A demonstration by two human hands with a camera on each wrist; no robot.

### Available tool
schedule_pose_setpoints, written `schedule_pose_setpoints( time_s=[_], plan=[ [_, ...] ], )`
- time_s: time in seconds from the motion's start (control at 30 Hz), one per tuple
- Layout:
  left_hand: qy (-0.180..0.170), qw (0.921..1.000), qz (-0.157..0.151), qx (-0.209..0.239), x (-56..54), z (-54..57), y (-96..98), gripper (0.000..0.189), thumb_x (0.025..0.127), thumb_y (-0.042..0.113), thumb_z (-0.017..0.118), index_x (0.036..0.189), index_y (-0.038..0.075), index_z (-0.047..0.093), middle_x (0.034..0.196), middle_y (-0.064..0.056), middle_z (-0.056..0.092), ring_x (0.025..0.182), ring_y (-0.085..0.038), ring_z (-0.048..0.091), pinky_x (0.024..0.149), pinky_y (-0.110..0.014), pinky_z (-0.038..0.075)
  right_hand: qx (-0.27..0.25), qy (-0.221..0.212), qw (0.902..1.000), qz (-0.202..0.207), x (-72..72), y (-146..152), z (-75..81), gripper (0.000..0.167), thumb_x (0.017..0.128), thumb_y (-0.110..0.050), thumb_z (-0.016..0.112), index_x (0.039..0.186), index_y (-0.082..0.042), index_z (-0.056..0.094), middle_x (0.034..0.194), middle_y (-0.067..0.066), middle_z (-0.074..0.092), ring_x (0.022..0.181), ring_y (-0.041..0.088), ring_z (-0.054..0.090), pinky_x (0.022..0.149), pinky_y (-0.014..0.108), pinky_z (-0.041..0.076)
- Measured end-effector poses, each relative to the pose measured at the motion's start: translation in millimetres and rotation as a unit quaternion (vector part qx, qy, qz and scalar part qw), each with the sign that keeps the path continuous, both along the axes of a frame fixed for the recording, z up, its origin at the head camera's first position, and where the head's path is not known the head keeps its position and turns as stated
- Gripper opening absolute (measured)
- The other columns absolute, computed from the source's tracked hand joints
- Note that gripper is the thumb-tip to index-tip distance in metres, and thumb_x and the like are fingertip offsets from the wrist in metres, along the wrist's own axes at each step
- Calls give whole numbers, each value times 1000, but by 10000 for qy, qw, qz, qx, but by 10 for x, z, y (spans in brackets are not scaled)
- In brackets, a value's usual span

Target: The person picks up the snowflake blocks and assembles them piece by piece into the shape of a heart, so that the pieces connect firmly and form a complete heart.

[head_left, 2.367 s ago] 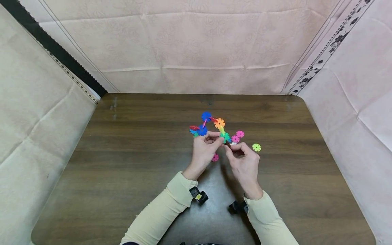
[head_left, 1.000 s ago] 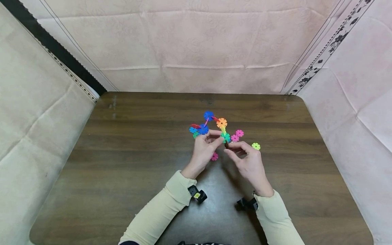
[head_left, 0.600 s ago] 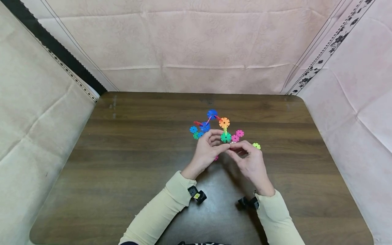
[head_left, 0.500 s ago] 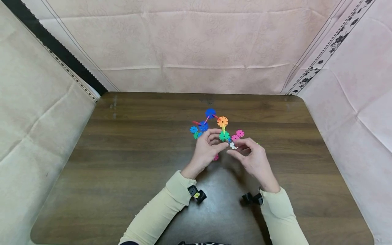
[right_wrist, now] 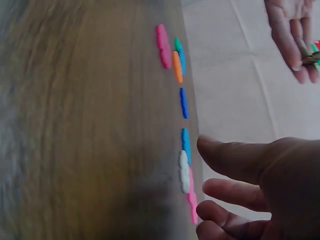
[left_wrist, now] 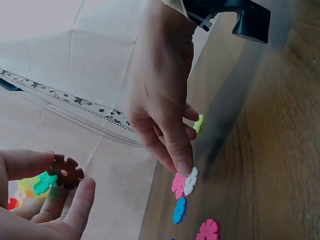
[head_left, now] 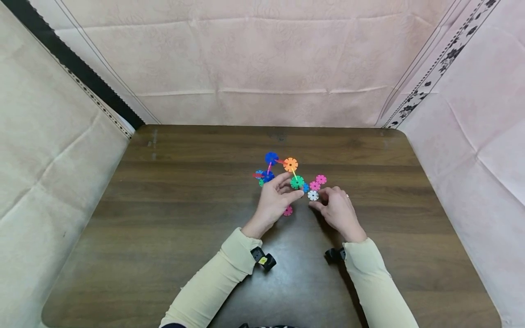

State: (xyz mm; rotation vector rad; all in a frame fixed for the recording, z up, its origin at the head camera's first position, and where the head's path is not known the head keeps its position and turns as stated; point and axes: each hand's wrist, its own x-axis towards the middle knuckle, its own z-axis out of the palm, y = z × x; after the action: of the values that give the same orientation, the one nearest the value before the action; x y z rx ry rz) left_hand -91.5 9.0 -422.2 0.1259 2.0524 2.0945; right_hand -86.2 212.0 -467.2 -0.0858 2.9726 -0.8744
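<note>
My left hand [head_left: 275,198] holds up a chain of notched plastic discs above the table. Its thumb and fingers pinch a brown disc [left_wrist: 66,172] at the chain's near end. From there the chain runs through a green disc [head_left: 297,182], a yellow one seen edge-on and an orange disc [head_left: 290,164] to a blue disc [head_left: 271,158]. My right hand [head_left: 338,209] reaches low beside a white disc [head_left: 313,195], thumb and fingers apart with nothing between them. In the left wrist view its fingertip overlaps that white disc at the edge.
Two pink discs [head_left: 317,182] and a light blue disc [head_left: 305,187] lie around the white one. A magenta disc [head_left: 288,211] rests near my left wrist. Beyond my right hand lies a lime disc [left_wrist: 199,123]. Cloth [head_left: 262,68] hangs behind the wooden table [head_left: 184,218].
My right hand has let go of the chain's brown end and moved right and down to the white disc. My left hand keeps its hold while the chain's far end has swung left.
</note>
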Motion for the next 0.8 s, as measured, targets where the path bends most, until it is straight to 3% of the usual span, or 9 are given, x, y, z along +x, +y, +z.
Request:
schedule_pose_setpoints(
  time_s=[0.23, 0.47, 0.8],
  plan=[
    [-36, 9996, -103, 260, -1, 2, -19, 60, 87, 10, 74, 140, 0, 48, 119, -10, 64, 108, -20, 63, 89, -30, 53, 241, -16, 9996, 147, -51, -51, -48, 33, 85, -28, 77, 101, -1, 68, 89, 14, 57, 81, 29, 48, 67, 39, 42],
    [-104, 9973, -173, 704, -9, -16, -12, 59, 89, 7, 70, 142, -1, 45, 120, -15, 65, 110, -22, 64, 90, -31, 53, 193, -212, 9996, -18, -89, -86, -69, 38, 89, -24, 72, 117, 0, 62, 95, 13, 54, 86, 29, 48, 69, 39, 44],
    [-191, 9974, -145, 673, -14, -3, -5, 61, 89, 5, 71, 143, 0, 44, 123, -17, 63, 112, -25, 63, 88, -31, 54, 212, -211, 9994, -161, -133, -97, -89, 35, 91, -24, 70, 113, 1, 62, 91, 13, 53, 83, 29, 49, 64, 38, 44]
  ],
)
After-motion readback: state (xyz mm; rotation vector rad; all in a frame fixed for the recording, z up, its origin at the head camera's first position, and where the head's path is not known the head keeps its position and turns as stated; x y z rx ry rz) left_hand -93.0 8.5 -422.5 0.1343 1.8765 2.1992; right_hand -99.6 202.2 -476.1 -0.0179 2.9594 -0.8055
